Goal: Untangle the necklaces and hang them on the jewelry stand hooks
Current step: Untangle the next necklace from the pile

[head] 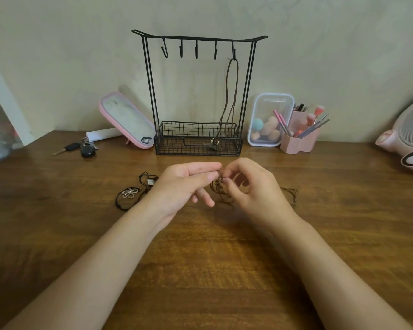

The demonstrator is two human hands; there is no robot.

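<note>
Brown table, in front of the stand: left hand and right hand each pinch the tangled brown necklace in a tight grip. Black necklaces lie front-left. One cord hangs from its right hook.

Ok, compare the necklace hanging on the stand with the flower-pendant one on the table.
The hanging necklace is stretched long from the rightmost hook, its pendant down in the wire basket; the flower necklace lies loosely coiled on the table. The hanging necklace has a brown cord; the flower necklace has a black one. Both are cord necklaces with one pendant.
</note>
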